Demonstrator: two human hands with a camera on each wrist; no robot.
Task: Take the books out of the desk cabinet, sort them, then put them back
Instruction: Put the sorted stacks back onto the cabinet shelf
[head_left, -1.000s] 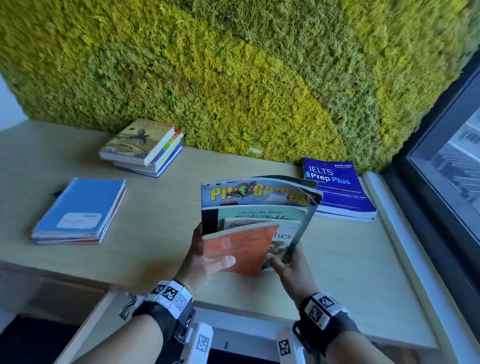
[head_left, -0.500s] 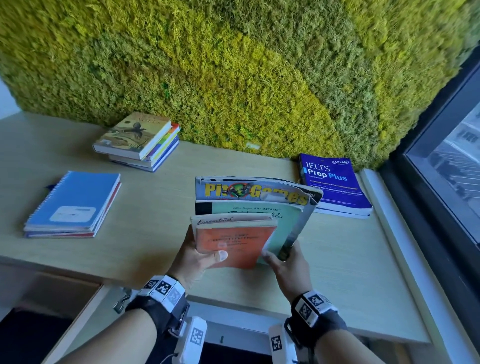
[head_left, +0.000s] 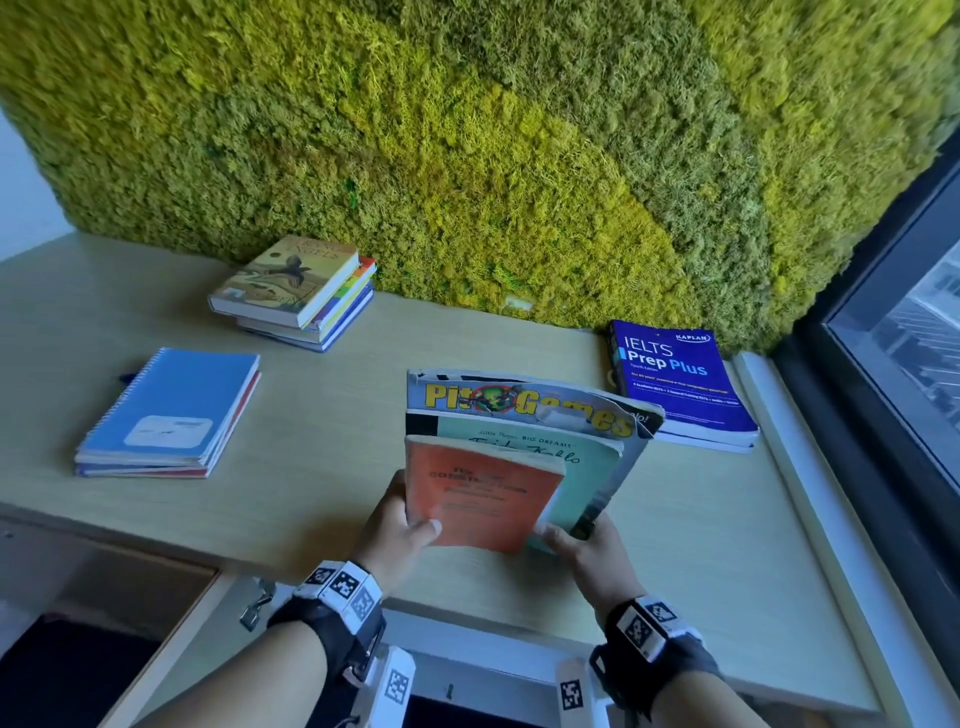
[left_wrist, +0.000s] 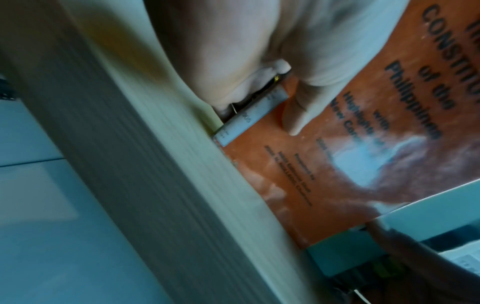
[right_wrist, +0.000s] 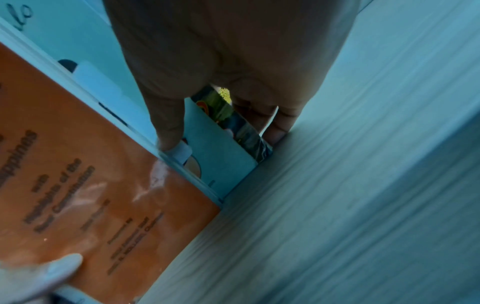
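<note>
Both hands hold a bundle of books standing on its lower edge on the wooden desk (head_left: 322, 452). Foremost is an orange Constitution book (head_left: 480, 493) (left_wrist: 350, 164) (right_wrist: 78, 195), behind it a pale teal book (head_left: 582, 478) (right_wrist: 218, 164), and at the back a large Pit Games book (head_left: 524, 402). My left hand (head_left: 400, 535) grips the bundle's left edge, thumb (left_wrist: 296, 115) on the orange cover. My right hand (head_left: 587, 545) grips the right edge, thumb (right_wrist: 168, 131) on the teal book and fingers behind the bundle.
A stack of books (head_left: 296, 291) lies at the back left, blue spiral notebooks (head_left: 171, 410) on the left, and a blue IELTS book (head_left: 675, 379) at the back right. A moss wall (head_left: 467, 156) stands behind the desk, a window (head_left: 904, 338) on the right.
The books in the bundle have been squared together: the orange book went from tilted to upright, and the book that showed behind it is now covered. The bundle stays between both hands.
</note>
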